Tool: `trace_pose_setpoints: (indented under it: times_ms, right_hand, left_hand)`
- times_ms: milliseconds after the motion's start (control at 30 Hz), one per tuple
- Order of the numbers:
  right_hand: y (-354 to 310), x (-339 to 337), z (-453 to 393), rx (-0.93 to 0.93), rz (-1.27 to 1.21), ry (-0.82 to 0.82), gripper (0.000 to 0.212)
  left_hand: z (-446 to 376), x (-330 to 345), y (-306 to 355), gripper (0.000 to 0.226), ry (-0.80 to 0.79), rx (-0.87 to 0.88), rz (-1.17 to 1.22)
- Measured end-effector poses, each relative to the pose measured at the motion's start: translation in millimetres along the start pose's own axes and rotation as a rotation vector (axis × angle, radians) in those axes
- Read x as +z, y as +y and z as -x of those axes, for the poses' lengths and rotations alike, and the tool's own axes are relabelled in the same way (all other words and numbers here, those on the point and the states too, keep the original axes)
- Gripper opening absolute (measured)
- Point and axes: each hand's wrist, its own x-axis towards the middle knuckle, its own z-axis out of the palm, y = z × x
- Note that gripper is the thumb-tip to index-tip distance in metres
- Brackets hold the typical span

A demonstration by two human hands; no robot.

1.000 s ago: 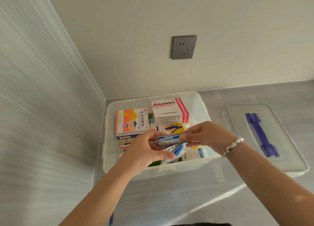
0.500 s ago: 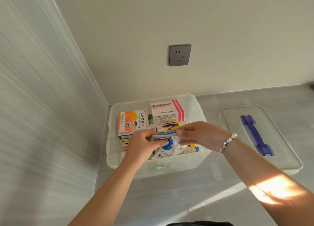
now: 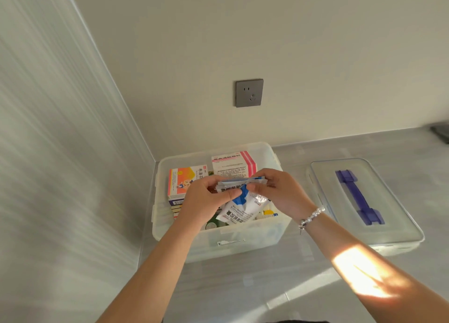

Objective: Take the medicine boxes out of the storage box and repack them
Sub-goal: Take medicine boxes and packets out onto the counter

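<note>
A translucent storage box (image 3: 243,242) stands open on the grey counter in the corner. Inside it lie an orange-and-white medicine box (image 3: 181,180) at the left and a pink-and-white medicine box (image 3: 233,163) at the back, with more boxes stacked below them. Over the box, my left hand (image 3: 206,201) and my right hand (image 3: 281,191) both grip a bunch of white-and-blue medicine sachets (image 3: 243,206). Some sachets hang down from the bunch toward the box's front wall. A bead bracelet sits on my right wrist.
The box's clear lid (image 3: 393,201) with a blue handle (image 3: 357,196) lies flat on the counter to the right. A grey wall socket (image 3: 249,92) is on the back wall above the box. A wall panel closes off the left side. A dark object (image 3: 441,132) sits at the far right edge.
Both hands have lifted the sachets a little higher above the box, and more of the bunch now hangs free. The view has tilted up, so the box sits lower in the frame.
</note>
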Motion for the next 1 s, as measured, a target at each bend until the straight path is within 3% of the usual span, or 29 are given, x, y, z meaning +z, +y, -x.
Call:
trace_pose_setpoints:
  times_ms: [133, 267, 367, 533, 733, 867, 1000]
  right_hand:
    - [-0.7, 5.4, 5.4, -0.032, -0.055, 0.177, 0.009]
    - [-3.6, 3.6, 7.9, 0.001, -0.1, 0.325, 0.013]
    - [-9.2, -6.4, 13.0, 0.027, -0.144, 0.381, 0.013]
    - [-2.8, -29.5, 33.6, 0.084, -0.18, 0.357, 0.022]
    - [31.8, -62.2, 70.2, 0.18, -0.427, 0.244, 0.039]
    - [65.6, -88.3, 95.8, 0.236, -0.609, 0.265, 0.055]
    - [107.7, -96.3, 109.8, 0.431, -0.387, 0.281, 0.05]
  left_hand:
    - [-0.7, 10.2, 6.2, 0.02, -0.023, 0.02, -0.003]
    - [3.0, 15.6, 9.0, 0.059, -0.204, 0.036, 0.033]
    - [6.5, 19.5, 14.4, 0.07, -0.298, 0.097, 0.065]
    - [8.7, 49.4, 20.4, 0.054, -0.269, 0.081, 0.142]
    - [21.5, 115.3, 21.8, 0.029, -0.294, 0.083, 0.079]
    - [32.2, 167.9, 8.4, 0.029, -0.416, -0.081, 0.135]
    - [37.5, 207.9, -16.2, 0.042, -0.517, -0.295, 0.242]
